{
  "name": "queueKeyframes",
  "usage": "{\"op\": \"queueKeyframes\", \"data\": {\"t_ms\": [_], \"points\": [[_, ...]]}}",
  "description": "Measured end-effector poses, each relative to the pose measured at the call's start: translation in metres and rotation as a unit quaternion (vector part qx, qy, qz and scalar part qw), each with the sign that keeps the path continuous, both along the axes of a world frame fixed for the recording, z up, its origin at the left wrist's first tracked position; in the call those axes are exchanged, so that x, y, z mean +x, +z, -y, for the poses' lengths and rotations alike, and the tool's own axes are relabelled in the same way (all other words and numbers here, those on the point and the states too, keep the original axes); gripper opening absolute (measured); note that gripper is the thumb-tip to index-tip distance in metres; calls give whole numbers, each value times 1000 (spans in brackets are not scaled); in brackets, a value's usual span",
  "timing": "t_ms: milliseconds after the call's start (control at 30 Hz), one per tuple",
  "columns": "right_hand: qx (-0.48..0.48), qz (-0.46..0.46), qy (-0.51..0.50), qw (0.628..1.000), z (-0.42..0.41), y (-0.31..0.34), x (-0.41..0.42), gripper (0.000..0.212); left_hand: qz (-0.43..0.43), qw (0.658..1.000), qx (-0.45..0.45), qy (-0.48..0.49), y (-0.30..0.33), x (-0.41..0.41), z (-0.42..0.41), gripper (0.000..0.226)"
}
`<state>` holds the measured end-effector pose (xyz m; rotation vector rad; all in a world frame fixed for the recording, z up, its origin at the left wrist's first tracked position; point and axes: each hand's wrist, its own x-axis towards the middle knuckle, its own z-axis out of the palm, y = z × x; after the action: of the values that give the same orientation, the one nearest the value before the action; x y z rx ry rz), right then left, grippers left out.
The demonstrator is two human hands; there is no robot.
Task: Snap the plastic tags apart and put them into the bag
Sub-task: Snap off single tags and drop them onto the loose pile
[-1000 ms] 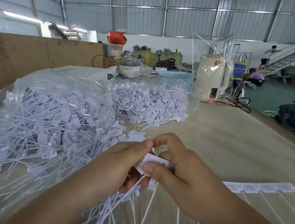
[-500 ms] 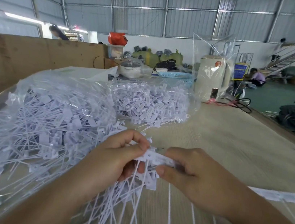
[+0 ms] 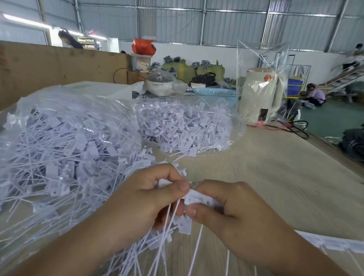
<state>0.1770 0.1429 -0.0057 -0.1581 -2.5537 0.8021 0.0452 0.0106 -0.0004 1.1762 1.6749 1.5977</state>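
Your hands meet just above the near edge of the desk [image 3: 288,176], and the strip of joined tags [image 3: 198,199] runs between them. Its flat heads lie side by side along a left-to-right axis, while the thin tails hang down and toward you. Your left hand [image 3: 143,205] is closed around a bundle of tags, thumb pressed at the left end of the strip. Your right hand [image 3: 235,215] pinches the strip from the other side, thumb below and fingers curled over the top. The joint you need to break appears to sit right between your two thumbs, so the snap should turn on bending across that left-to-right line, not pulling along it.

The bag [image 3: 57,155] lies to your left, touching your left wrist, its heap of loose tags spreading away from you. Your left hand is the nearer one to it, so freed tags likely go that way. Another joined strip [image 3: 336,245] waits flat on the desk beyond your right forearm, also lying left to right.
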Motion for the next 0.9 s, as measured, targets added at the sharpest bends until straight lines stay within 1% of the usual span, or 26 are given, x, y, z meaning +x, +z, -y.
{"op": "queueKeyframes", "data": {"t_ms": [133, 267, 367, 500, 633, 700, 800, 900], "points": [[17, -65, -21, 998, 8, 0, -3, 17, 37, 998, 45, 22, 1, 1, 0, 26], [24, -91, -46, 994, 13, -1, -5, 29, 35, 996, 65, 45, -1, 2, -2, 22], [34, -102, -66, 992, 16, -2, -6, 31, 42, 994, 83, 51, -1, 5, -1, 21], [59, -102, -86, 989, 20, -1, -6, 32, 71, 993, 77, 60, 1, 6, -2, 23], [75, -102, -90, 988, 21, 1, -6, 30, 125, 990, 55, 39, 5, 6, -1, 18], [99, -96, -95, 986, 22, 2, -5, 28, 126, 990, 42, 39, 6, 4, 0, 19], [143, -74, -110, 981, 24, 3, -5, 28, 113, 992, 28, 53, 5, 2, 0, 12], [164, -54, -121, 978, 25, 2, -5, 28, 63, 995, 20, 75, 5, 1, 1, 20]]}}
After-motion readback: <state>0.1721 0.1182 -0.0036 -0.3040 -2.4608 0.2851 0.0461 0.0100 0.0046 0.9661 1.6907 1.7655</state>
